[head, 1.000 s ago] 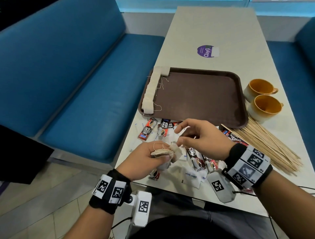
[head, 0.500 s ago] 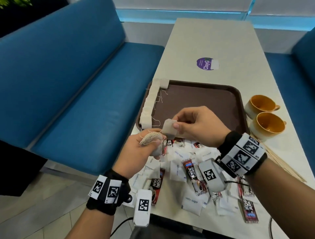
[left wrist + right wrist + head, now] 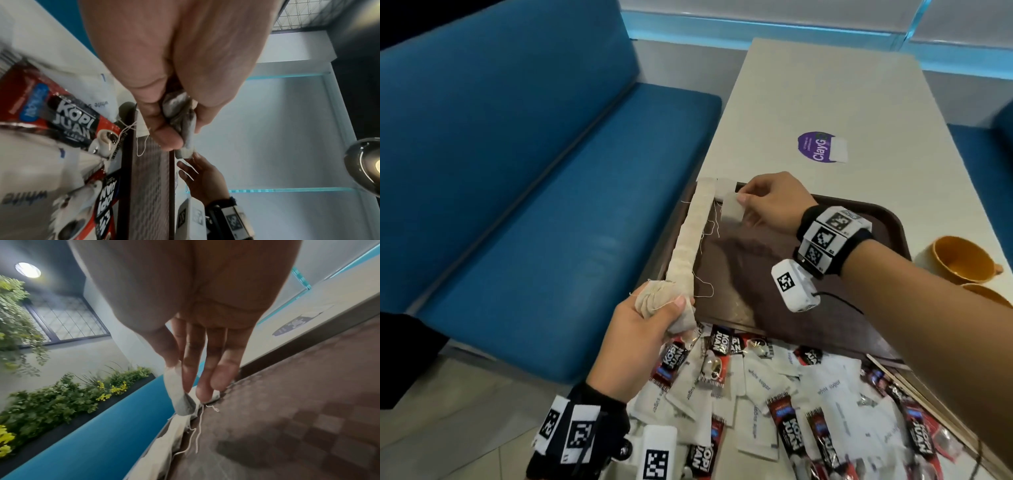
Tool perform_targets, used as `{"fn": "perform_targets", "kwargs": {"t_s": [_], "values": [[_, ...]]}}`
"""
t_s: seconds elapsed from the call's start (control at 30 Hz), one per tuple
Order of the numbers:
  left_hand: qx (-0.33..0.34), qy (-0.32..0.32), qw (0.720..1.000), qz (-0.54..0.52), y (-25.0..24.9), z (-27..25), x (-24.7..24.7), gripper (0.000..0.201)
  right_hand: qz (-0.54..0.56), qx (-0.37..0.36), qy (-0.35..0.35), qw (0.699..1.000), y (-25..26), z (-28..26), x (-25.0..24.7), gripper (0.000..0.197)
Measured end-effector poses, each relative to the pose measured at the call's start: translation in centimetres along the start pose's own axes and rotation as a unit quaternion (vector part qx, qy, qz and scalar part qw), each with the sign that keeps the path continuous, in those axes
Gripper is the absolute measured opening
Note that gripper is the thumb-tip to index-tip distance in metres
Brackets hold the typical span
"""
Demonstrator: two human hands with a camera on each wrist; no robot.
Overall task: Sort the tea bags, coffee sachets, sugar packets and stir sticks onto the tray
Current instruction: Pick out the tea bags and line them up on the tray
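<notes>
One tea bag [image 3: 730, 209] is pinched by the right hand [image 3: 768, 205] just above the far left corner of the tray [image 3: 859, 284], hanging by its upper edge so that it can be laid down flat. It is held beside the far end of the row of bags [image 3: 690, 240] lined along the tray's left rim, probably to extend that row along the far edge, where another bag already lies. A bunch [image 3: 664, 306] of further tea bags is clamped in the left hand [image 3: 643, 337], fingers curled round it, near the tray's near left corner; it seems kept there as a supply within reach. Coffee sachets [image 3: 792, 433] and sugar packets [image 3: 755, 378] are heaped unsorted on the tabletop [image 3: 808, 96] in front of the tray. Stir sticks [image 3: 914, 387] are glimpsed at the right, under the forearm. Most of the tray floor is left bare, presumably for the other kinds.
</notes>
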State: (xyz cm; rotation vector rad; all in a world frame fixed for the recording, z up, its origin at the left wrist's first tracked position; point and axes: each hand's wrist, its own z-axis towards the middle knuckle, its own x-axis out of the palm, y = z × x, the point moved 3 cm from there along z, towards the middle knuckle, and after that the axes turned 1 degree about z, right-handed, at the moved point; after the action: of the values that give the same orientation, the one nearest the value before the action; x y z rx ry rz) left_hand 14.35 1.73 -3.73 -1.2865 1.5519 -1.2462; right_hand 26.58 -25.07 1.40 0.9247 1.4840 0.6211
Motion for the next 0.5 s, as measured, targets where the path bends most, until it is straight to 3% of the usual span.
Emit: {"fn": "perform_targets", "kwargs": {"t_s": [0.17, 0.3, 0.5], "values": [[-0.019, -0.018, 1.0, -0.004, -0.1, 1.0, -0.2, 0.015, 0.009, 0.042, 0.022, 0.999, -0.6, 3.7, 0.8, 0.012], [-0.036, 0.016, 0.999, 0.006, 0.0, 1.4, -0.3, 0.018, 0.004, 0.086, 0.015, 0.996, -1.9, 6.3, 0.8, 0.012], [-0.031, 0.022, 0.999, -0.006, 0.0, 1.3, 0.2, 0.029, -0.047, 0.073, -0.02, 0.996, -2.8, 9.2, 0.8, 0.013]]}}
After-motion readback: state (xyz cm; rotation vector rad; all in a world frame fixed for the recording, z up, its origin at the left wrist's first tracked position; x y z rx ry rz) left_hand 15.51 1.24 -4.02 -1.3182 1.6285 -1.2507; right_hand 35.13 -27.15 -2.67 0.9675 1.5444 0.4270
